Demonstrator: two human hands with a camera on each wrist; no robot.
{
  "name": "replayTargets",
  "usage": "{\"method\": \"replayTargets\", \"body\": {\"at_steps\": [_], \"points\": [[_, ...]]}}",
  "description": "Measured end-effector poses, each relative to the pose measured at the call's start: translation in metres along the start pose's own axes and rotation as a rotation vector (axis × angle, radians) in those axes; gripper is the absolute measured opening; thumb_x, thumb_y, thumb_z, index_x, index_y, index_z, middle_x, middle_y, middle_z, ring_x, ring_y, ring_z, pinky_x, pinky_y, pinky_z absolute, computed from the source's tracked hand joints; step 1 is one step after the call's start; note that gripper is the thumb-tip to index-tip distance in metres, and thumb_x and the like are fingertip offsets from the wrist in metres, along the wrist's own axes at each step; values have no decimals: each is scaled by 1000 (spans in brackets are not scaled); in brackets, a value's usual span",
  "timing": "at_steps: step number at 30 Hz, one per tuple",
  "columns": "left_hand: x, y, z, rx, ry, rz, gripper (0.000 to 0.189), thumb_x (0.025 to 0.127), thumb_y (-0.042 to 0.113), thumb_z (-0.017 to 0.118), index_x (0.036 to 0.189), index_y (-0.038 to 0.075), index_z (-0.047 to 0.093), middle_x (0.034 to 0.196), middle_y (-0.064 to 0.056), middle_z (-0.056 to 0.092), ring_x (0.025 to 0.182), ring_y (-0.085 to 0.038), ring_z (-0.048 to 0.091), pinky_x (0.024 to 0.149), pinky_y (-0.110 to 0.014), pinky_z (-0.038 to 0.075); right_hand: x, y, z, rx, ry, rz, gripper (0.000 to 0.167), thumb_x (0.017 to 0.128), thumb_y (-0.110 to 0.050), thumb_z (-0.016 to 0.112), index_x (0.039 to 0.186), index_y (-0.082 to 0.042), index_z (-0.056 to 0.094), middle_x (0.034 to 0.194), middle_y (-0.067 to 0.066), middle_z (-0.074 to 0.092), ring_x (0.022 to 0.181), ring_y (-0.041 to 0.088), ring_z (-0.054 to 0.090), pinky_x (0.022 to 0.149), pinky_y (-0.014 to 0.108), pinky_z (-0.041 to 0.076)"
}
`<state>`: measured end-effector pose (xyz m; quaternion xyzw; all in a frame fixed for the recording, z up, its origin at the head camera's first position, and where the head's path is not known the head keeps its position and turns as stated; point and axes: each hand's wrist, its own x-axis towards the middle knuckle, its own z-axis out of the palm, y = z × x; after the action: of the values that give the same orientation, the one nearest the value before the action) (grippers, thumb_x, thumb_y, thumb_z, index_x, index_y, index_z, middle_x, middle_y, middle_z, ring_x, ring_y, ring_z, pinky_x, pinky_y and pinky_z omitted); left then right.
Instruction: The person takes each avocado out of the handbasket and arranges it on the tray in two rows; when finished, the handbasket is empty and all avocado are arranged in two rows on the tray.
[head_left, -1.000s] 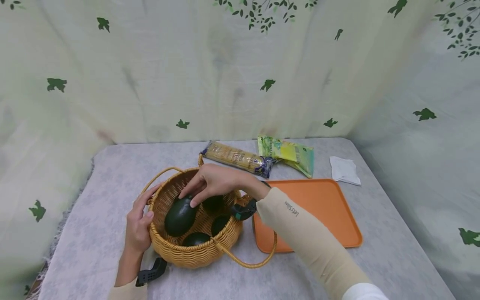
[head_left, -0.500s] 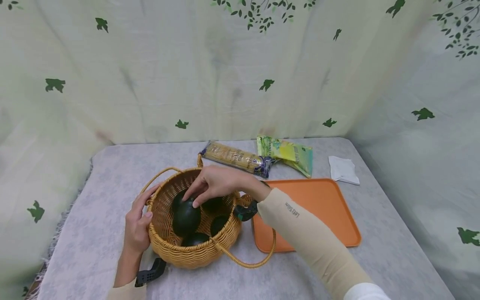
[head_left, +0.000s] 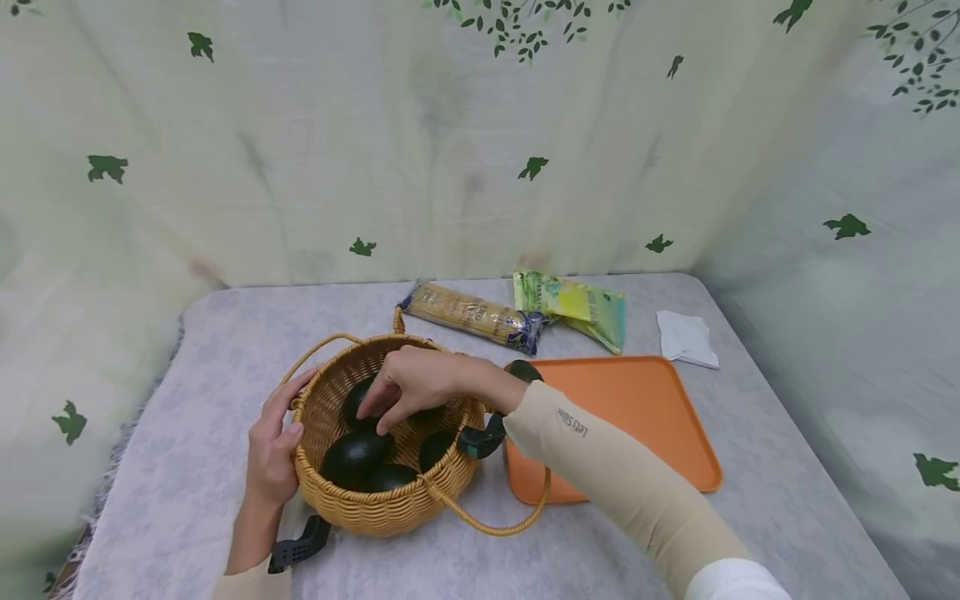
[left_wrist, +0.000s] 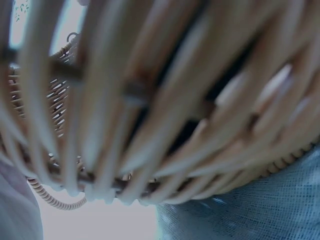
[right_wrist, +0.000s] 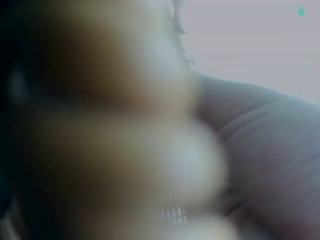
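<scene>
Basket (head_left: 378,521) of woven wicker, near left on the cloth-covered desk (head_left: 150,500), left hand (head_left: 273,454) curved round its left side. Inside, dark oval fruits (head_left: 356,460); above them, right hand (head_left: 423,379) loosely bent, thumb and fingers apart, any contact hard to tell. To the right, orange tray (head_left: 622,417); farther, small white square (head_left: 686,340), long clear-wrapped pack (head_left: 472,317), green packets (head_left: 573,308).

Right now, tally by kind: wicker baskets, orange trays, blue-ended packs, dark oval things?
Wicker basket: 1
Orange tray: 1
Blue-ended pack: 1
Dark oval things: at least 4; right hand may hide more
Total: at least 7
</scene>
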<state>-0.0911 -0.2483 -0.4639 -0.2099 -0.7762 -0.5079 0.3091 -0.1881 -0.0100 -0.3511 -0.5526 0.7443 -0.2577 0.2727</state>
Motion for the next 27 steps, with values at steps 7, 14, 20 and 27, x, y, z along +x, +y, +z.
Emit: {"method": "replayTargets", "body": {"at_steps": [7, 14, 20, 27], "points": [[2, 2, 0, 15, -6, -4, 55, 95, 9, 35, 144, -3, 56, 145, -10, 60, 134, -13, 50, 106, -17, 37, -8, -11, -25, 24, 24, 20, 32, 94, -17, 75, 124, -6, 74, 122, 10, 74, 111, 15, 70, 92, 18, 51], [1, 2, 0, 16, 4, 9, 53, 97, 10, 34, 143, -4, 57, 144, -12, 60, 130, -13, 51, 104, -19, 35, 6, -13, -27, 52, 23, 1, 28, 94, -17, 75, 120, -7, 73, 120, 9, 74, 106, 6, 69, 91, 16, 50], [1, 4, -1, 37, 11, -15, 55, 96, 10, 32, 144, -2, 57, 144, -8, 61, 125, -10, 51, 102, -21, 33, 27, -16, -18, 39, -63, 21, 32, 94, -17, 75, 124, -6, 72, 122, 7, 73, 115, 17, 69, 92, 14, 49], [0, 3, -2, 15, 11, 18, 52, 98, 10, 34, 142, -5, 57, 143, -9, 61, 124, -12, 53, 101, -18, 37, 43, -6, 0, 171, -65, 20, 33, 95, -16, 74, 126, -5, 71, 120, 5, 74, 109, 6, 68, 93, 16, 49]]}}
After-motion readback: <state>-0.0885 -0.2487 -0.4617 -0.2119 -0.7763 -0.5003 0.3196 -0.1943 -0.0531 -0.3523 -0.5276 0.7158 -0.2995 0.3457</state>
